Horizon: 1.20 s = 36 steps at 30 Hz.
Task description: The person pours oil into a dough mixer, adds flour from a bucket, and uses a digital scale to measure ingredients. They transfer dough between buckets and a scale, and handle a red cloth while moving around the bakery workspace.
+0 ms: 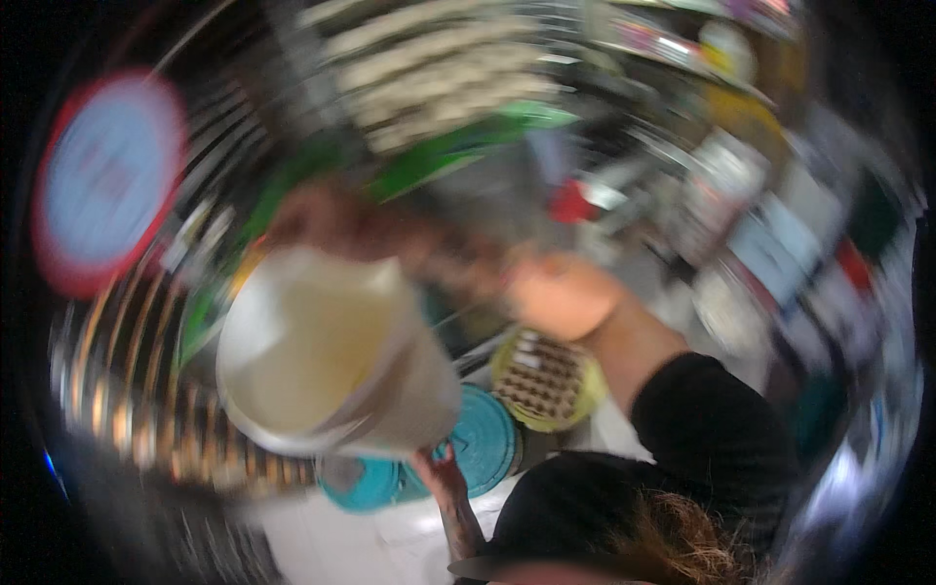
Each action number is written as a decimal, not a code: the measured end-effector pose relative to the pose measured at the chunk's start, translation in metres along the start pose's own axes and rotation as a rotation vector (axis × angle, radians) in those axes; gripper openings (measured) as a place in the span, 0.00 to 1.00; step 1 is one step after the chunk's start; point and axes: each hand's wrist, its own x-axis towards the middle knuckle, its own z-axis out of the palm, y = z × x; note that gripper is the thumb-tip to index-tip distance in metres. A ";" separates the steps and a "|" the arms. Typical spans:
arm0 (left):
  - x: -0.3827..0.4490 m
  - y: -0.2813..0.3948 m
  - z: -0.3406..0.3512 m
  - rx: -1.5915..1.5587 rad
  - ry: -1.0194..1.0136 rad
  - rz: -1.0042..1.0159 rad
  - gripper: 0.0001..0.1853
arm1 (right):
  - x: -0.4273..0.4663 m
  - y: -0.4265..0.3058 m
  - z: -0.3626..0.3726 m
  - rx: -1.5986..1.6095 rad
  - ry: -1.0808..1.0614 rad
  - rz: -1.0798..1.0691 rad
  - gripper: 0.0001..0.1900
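Observation:
A large whitish bucket (409,395) is tipped in front of me, its wide mouth facing up and left. Pale yellowish contents or a stained inner wall show inside; blur hides which. My left hand (440,472) holds the bucket near its lower end. My right arm reaches across from the black sleeve, and my right hand (314,216), dark and strongly blurred, is at the upper rim; its fingers cannot be made out singly. Beneath and beside the bucket are round teal lids or tub tops (479,442).
A brown egg tray (545,376) rests on a yellow-green round container. Stacked pale layers, apparently egg trays (446,73), stand beyond a green edge (439,157). A red-rimmed round object (110,179) is at left. Blurred containers (724,183) crowd the right side.

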 end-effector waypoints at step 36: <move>-0.293 -0.538 0.898 0.304 -1.398 -0.314 0.26 | -0.825 -0.377 -0.387 -1.592 1.940 0.279 0.07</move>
